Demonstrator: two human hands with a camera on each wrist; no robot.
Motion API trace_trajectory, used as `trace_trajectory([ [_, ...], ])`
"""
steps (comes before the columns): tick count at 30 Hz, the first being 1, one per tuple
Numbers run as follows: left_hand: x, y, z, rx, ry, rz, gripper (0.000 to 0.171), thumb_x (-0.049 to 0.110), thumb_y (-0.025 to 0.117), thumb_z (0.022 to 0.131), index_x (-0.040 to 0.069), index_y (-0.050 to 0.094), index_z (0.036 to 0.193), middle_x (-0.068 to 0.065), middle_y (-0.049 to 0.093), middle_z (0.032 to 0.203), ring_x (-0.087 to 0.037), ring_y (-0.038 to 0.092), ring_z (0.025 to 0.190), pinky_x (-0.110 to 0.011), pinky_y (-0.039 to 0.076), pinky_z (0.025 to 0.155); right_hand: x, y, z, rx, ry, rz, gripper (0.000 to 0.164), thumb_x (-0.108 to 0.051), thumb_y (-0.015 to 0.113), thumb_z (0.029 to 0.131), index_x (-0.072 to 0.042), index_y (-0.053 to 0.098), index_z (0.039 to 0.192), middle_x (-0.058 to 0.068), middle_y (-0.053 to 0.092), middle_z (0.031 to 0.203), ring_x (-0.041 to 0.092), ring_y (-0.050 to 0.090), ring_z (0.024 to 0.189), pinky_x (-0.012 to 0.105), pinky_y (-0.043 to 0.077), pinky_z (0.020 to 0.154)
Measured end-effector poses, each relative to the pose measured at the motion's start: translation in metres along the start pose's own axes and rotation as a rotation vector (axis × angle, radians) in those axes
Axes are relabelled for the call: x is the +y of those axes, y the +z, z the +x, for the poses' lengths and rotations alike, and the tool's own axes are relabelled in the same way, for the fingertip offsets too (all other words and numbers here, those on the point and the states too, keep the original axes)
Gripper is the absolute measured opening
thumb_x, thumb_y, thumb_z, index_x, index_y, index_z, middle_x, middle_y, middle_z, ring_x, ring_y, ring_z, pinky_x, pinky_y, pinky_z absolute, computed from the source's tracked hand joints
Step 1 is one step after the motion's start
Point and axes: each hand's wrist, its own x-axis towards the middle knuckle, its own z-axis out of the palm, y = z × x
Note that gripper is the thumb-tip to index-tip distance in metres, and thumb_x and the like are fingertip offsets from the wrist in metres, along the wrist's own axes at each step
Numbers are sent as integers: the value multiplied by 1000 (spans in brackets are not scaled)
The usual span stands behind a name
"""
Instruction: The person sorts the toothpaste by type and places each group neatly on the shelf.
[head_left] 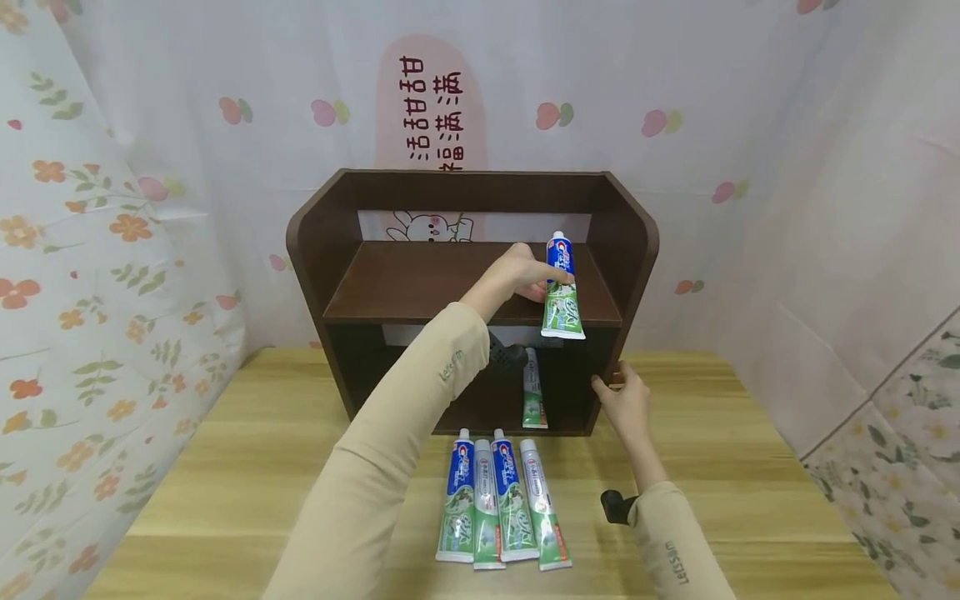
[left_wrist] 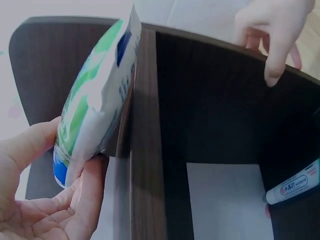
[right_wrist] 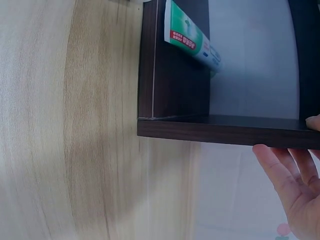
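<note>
My left hand (head_left: 516, 273) pinches a blue and green toothpaste tube (head_left: 564, 312) between thumb and fingers. In the head view the tube is upright, cap up, in front of the upper shelf near its right end. The left wrist view shows its flat crimped end (left_wrist: 131, 35) close to the shelf board's edge. My right hand (head_left: 628, 408) grips the right side panel of the dark brown shelf unit (head_left: 641, 225), its thumb inside and its fingers outside. A grey and green toothpaste tube (head_left: 533, 392) lies in the lower compartment, right of the middle.
Several toothpaste tubes lie side by side on the wooden table (head_left: 247, 483) before the shelf: a blue and green one (head_left: 459, 508), a grey and green one (head_left: 487, 508), and more to the right. A patterned curtain (head_left: 262, 125) hangs behind the unit.
</note>
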Motion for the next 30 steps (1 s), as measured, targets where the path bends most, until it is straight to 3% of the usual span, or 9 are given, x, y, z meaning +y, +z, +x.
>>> trace_trajectory([
  [5, 1, -1, 13, 42, -16, 6, 64, 21, 71, 79, -3, 37, 128, -19, 61, 112, -26, 66, 97, -24, 56, 69, 0, 2, -3, -3, 6, 16, 26, -15, 58, 87, 2, 54, 106, 29, 58, 106, 42, 63, 88, 38, 56, 63],
  [14, -4, 0, 38, 174, -73, -14, 68, 23, 70, 79, 2, 34, 133, -15, 60, 114, -24, 66, 96, -26, 56, 75, 1, 6, -7, 5, 3, 31, 24, -13, 58, 86, 3, 54, 105, 28, 58, 105, 44, 63, 89, 41, 57, 68],
  [19, -7, -1, 40, 192, -56, 117, 75, 32, 71, 78, 3, 32, 135, -12, 56, 117, -19, 67, 92, -22, 55, 74, 1, 5, -6, -22, 22, 18, 27, -15, 57, 87, 2, 53, 107, 29, 57, 108, 44, 62, 91, 41, 57, 68],
  [25, -8, -4, 32, 241, 8, 320, 83, 46, 68, 77, 3, 30, 137, -12, 50, 124, -14, 68, 83, -15, 52, 70, -1, 5, -2, -20, 14, 28, 25, -16, 57, 87, 1, 53, 105, 28, 57, 108, 43, 63, 91, 42, 57, 67],
  [30, -7, -1, 31, 240, 62, 372, 78, 48, 64, 79, 1, 35, 134, -12, 51, 122, -11, 67, 73, -12, 50, 62, -1, 2, 0, -1, 14, 29, 24, -14, 58, 87, 1, 54, 106, 28, 58, 105, 43, 63, 89, 42, 56, 67],
])
